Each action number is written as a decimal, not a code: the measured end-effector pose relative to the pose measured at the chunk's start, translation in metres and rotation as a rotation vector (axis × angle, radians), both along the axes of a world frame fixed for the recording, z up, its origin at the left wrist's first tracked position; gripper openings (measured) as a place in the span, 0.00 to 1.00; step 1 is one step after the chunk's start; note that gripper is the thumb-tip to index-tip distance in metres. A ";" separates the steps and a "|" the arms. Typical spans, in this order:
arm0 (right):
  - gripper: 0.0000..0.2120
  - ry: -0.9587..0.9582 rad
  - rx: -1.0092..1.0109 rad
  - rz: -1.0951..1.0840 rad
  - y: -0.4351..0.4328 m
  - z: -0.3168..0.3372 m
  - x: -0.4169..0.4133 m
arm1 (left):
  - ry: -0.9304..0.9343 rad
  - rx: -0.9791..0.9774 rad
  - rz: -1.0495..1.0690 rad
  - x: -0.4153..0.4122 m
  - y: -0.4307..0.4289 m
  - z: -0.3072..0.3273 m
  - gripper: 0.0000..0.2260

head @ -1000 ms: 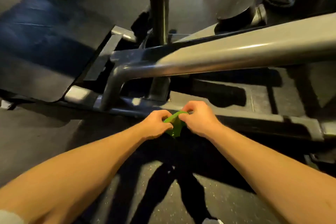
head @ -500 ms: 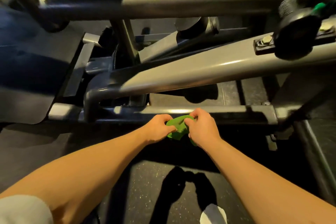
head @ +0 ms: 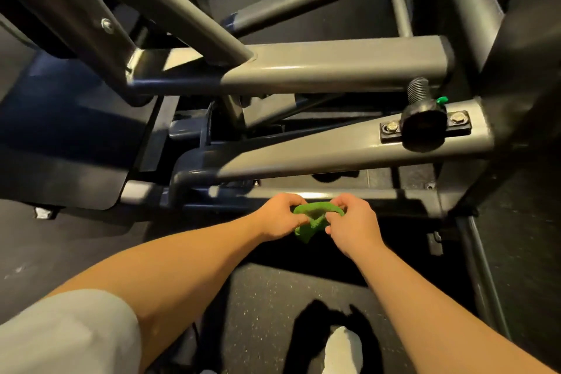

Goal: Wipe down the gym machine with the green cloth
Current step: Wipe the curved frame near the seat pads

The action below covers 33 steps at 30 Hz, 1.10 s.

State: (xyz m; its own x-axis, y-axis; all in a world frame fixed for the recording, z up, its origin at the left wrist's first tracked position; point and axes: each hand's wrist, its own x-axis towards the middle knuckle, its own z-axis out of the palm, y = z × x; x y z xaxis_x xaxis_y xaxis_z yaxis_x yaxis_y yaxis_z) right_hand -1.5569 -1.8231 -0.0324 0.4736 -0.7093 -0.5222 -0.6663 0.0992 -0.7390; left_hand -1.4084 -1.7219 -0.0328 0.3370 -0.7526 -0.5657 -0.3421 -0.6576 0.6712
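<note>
Green cloth [head: 315, 217] pinched between left hand [head: 277, 218] and right hand [head: 352, 226], near lower frame rail [head: 364, 194].
Bunched small: could slip free or skim past the steel.

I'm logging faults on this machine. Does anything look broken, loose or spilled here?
Nothing stands out. The grey frame tubes look undented, both bolts on the black bracket are seated, and the speckled floor shows no spill. The green cloth is bunched between the left hand and right hand.
</note>
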 end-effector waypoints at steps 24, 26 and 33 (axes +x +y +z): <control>0.16 -0.096 -0.080 0.014 -0.036 0.309 0.031 | -0.175 0.032 0.138 -0.001 -0.024 0.315 0.08; 0.16 -0.138 -0.124 0.009 -0.041 0.337 0.038 | -0.215 -0.021 0.196 0.005 -0.028 0.348 0.08; 0.10 -0.307 -0.262 0.199 -0.039 0.427 0.069 | -0.309 -0.157 0.325 0.033 -0.016 0.458 0.05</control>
